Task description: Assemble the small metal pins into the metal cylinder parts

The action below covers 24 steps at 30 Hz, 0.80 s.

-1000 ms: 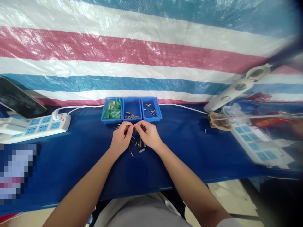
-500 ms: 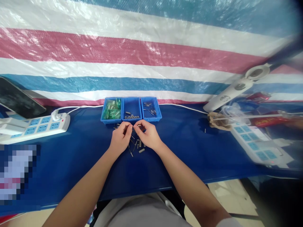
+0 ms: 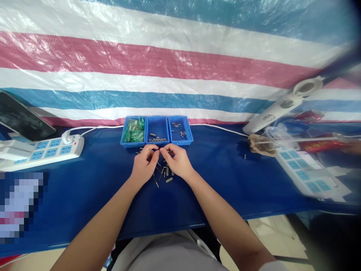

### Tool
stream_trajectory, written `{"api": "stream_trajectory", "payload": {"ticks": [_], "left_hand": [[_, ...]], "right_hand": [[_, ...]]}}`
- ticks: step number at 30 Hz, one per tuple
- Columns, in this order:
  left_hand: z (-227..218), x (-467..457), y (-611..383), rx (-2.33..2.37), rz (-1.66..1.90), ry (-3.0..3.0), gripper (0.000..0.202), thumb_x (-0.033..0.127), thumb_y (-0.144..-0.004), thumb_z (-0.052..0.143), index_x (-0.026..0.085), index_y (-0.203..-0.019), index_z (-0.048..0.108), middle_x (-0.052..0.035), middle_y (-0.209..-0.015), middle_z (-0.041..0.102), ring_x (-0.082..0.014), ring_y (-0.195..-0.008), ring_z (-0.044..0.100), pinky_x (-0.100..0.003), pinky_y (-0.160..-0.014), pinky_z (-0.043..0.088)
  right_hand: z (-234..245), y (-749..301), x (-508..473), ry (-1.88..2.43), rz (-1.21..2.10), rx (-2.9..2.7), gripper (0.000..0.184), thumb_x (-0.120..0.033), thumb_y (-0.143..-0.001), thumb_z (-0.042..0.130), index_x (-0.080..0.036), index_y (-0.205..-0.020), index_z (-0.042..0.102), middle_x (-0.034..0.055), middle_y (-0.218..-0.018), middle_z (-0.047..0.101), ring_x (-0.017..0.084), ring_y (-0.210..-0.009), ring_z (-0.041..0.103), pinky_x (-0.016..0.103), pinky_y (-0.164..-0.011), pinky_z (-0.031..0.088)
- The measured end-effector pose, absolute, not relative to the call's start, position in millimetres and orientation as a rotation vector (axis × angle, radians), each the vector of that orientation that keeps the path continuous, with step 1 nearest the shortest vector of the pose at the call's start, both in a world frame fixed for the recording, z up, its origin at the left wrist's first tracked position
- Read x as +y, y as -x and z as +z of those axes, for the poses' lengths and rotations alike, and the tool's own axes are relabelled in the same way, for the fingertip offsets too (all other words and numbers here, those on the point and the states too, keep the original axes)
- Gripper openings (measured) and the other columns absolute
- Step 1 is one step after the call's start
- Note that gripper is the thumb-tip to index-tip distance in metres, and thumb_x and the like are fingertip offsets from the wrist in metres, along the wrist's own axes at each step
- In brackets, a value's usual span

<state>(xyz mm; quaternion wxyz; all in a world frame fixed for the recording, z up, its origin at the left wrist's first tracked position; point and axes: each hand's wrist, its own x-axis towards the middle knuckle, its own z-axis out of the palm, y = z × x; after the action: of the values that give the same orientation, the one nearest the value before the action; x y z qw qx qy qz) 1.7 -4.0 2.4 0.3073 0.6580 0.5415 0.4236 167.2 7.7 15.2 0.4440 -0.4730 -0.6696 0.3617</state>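
Observation:
My left hand [image 3: 145,164] and my right hand [image 3: 176,161] meet fingertip to fingertip just in front of three small blue bins. Between the pinched fingers sits a tiny metal part [image 3: 158,151], too small to make out. Loose metal pins and small cylinders [image 3: 165,174] lie scattered on the blue table [image 3: 84,180] under and between my hands. The left bin [image 3: 133,131] holds green pieces, the middle bin [image 3: 157,131] small dark rings, the right bin [image 3: 179,130] thin metal pins.
A white power strip [image 3: 42,149] with blue sockets lies at the left, a dark phone [image 3: 22,116] behind it. Another power strip [image 3: 307,173], a white device [image 3: 282,105] and a clear bag [image 3: 275,134] crowd the right. A striped tarp [image 3: 169,64] hangs behind.
My fingertips have shifted slightly closer together over the small part; otherwise hands and objects stay in place.

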Motion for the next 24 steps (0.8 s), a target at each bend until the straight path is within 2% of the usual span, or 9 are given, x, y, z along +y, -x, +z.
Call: {"api": "stream_trajectory", "payload": {"ticks": [7,14,24], "left_hand": [[2.6,-4.8,-2.1,1.464,1.116,-1.749,0.022,0.043,-0.096,0.055,0.024,-0.103,0.062,0.0048,-0.063,0.061,-0.013,-0.057,0.06,-0.025,-0.059,0.045],[4.4,-4.7,-1.8,1.475,1.125,-1.757,0.022,0.042,-0.098,0.052,0.022,-0.097,0.061,0.004,-0.064,0.06,-0.0125,-0.057,0.059,-0.025,-0.059,0.044],[6.0,-5.5,-0.9,1.496,1.102,-1.769,0.026,0.042,-0.1,0.048,0.021,-0.091,0.06,0.0032,-0.062,0.061,-0.0131,-0.057,0.059,-0.025,-0.061,0.044]], "right_hand": [[17.2,-167.2,7.4,1.187,0.888,-1.668,0.027,-0.041,-0.098,0.057,-0.02,-0.085,0.068,0.002,-0.08,0.068,0.015,-0.07,0.061,0.027,-0.066,0.049],[15.2,-165.2,7.6,1.13,0.92,-1.6,0.013,-0.032,-0.092,0.063,-0.021,-0.098,0.069,0.0023,-0.086,0.072,0.016,-0.073,0.066,0.027,-0.066,0.053],[13.0,-163.9,7.8,1.144,0.892,-1.6,0.011,-0.026,-0.087,0.064,-0.022,-0.097,0.068,0.002,-0.084,0.071,0.016,-0.072,0.067,0.028,-0.066,0.053]]}}
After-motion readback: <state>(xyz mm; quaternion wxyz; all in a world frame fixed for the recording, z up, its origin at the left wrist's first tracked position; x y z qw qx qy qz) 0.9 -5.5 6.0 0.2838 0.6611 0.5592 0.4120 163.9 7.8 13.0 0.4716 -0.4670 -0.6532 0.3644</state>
